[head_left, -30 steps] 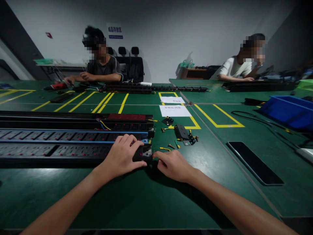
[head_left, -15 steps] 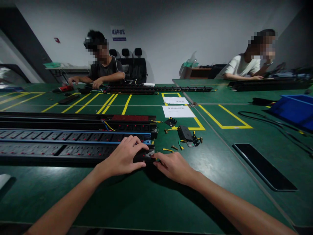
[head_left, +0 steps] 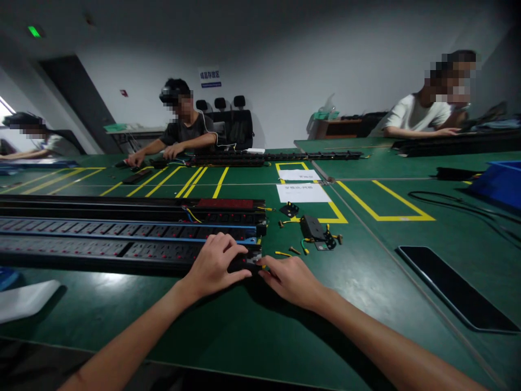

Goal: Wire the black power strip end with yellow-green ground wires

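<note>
Long black socket strips lie side by side on the green table, ending near the middle of the view. My left hand [head_left: 217,264] is wrapped round the right end of the nearest socket strip [head_left: 163,251], thumb on its front edge and fingers over the top. At that strip's end face, my right hand [head_left: 291,277] pinches at something too small to make out, with a bit of yellow beside the fingertips. Just behind lies a blue-edged socket strip [head_left: 122,228]. Right of the strips are a black box part [head_left: 312,228], a yellow wire piece [head_left: 283,253] and a small bolt [head_left: 294,250].
A phone [head_left: 451,288] lies at the right, below black cables and a blue bin [head_left: 499,184]. White paper sheets [head_left: 304,193] rest mid-table. A white object [head_left: 30,300] is at the near left. Several people sit across the table.
The view has turned slightly left and up, so the table's contents appear shifted right and a person at the far left shows more. Both hands keep their places at the strip's end.
</note>
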The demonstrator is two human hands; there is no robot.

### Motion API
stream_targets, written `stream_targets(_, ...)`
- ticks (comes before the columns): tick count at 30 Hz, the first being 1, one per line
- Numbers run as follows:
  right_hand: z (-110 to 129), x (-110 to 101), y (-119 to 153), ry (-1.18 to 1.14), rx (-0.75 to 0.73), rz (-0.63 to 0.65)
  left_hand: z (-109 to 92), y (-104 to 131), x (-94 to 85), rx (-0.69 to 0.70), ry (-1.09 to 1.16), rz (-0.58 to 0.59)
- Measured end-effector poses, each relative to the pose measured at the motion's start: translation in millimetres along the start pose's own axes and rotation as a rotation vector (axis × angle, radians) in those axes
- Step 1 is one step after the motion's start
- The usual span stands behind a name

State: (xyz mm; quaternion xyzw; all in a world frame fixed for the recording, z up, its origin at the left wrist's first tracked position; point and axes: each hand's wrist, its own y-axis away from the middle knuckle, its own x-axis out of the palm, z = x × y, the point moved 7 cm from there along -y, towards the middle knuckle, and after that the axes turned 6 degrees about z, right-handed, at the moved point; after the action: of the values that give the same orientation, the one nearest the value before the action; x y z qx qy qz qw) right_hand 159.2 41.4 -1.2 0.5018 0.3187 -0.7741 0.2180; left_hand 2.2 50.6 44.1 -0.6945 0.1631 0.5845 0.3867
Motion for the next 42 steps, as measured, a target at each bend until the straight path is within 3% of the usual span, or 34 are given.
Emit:
stream_targets(14,0,-4,0,-0.02,-0.016,-0.004,15,18,-4.4,-0.086,-0.021,-0.045)
stream_targets(20,0,-4,1,-0.016,-0.016,0.002,15,20,-8.1,-0.052,-0.012,-0.047)
stream_targets(24,1,-4,1,-0.014,-0.014,-0.001,12,21,-8.3,-0.023,0.009,-0.047)
stream_targets(33,-2,-4,1,-0.012,-0.004,-0.009,-3,18,-0.8,-0.108,-0.097,-0.08)
stream_targets(42,-3,-2,2,-0.022,0.0,-0.01,-21,27,0.9,-0.057,-0.026,-0.094)
